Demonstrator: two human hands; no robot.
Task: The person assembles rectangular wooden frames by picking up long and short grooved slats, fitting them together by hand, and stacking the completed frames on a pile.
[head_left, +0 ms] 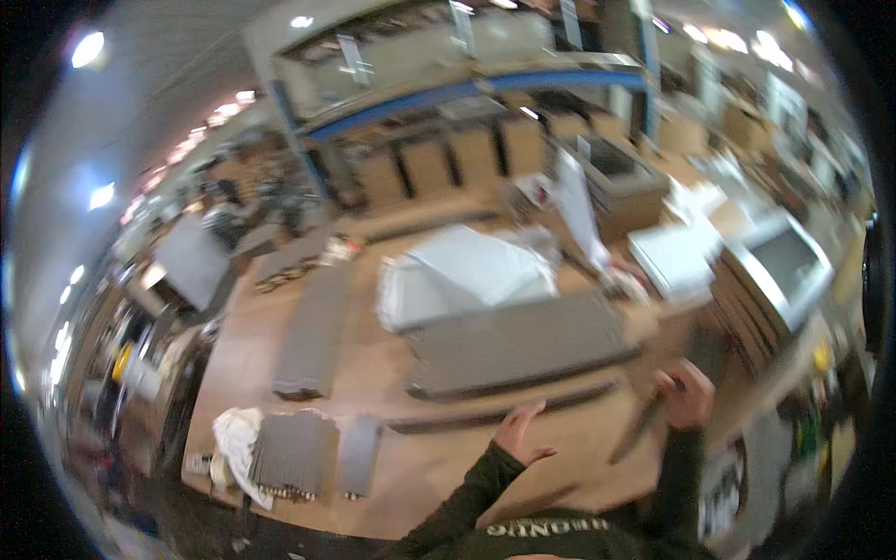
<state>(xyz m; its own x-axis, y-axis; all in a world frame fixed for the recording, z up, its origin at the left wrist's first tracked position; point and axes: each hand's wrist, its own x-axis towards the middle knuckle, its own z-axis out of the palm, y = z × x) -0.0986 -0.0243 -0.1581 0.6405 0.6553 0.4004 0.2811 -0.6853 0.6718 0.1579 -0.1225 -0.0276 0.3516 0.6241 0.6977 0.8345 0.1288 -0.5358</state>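
Observation:
My left hand point(523, 436) hovers over the wooden table point(579, 448) with thumb and fingers apart and nothing between them. Just beyond it lies a long, narrow dark strip point(504, 409). Behind that strip rests a wide stack of grey-brown flat panels point(523, 343). Farther right, my right hand point(686, 396) is raised near the table's right side, its blurred fingers loosely bent and apart, with no held thing visible. A dark slanting shape point(637, 431) shows beside it; whether it is a strip or a shadow I cannot make out.
White wrapped sheets point(467, 271) lie behind the panels. On the left are a long grey stack point(313, 331), shorter grey pieces point(294, 453), a narrow grey bundle point(359, 455) and a white cloth point(238, 439). Framed pieces point(775, 271) stand at right; a blue-beamed shelf point(485, 89) rises behind.

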